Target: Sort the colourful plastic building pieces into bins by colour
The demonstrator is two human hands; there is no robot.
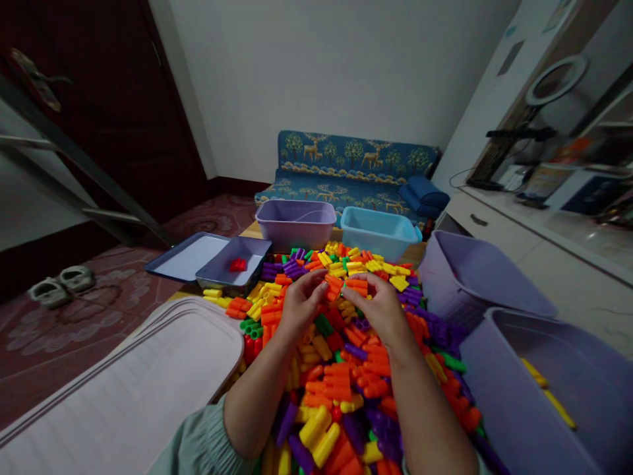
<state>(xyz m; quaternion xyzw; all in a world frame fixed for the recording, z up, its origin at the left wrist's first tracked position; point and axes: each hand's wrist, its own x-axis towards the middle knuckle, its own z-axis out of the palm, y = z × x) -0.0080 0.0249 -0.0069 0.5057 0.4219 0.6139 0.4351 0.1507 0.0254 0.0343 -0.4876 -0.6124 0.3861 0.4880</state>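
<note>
My left hand (302,302) and my right hand (380,309) face each other above a big heap of plastic tube-shaped building blocks (339,379). Between the thumb and fingers of the left is an orange building block (333,287). The right pinches another orange building block (357,286), a small gap away from the first. Yellow, purple, green, red and orange blocks lie loose beneath both hands and forearms. The fingertips partly cover the held pieces.
Behind the heap stand a purple bin (295,227) and a light blue bin (378,231). Two more purple bins, one a front bin (524,396) with yellow pieces, flank the right. Leftward are an open tin (227,280) holding red pieces and stacked pale lids (148,376).
</note>
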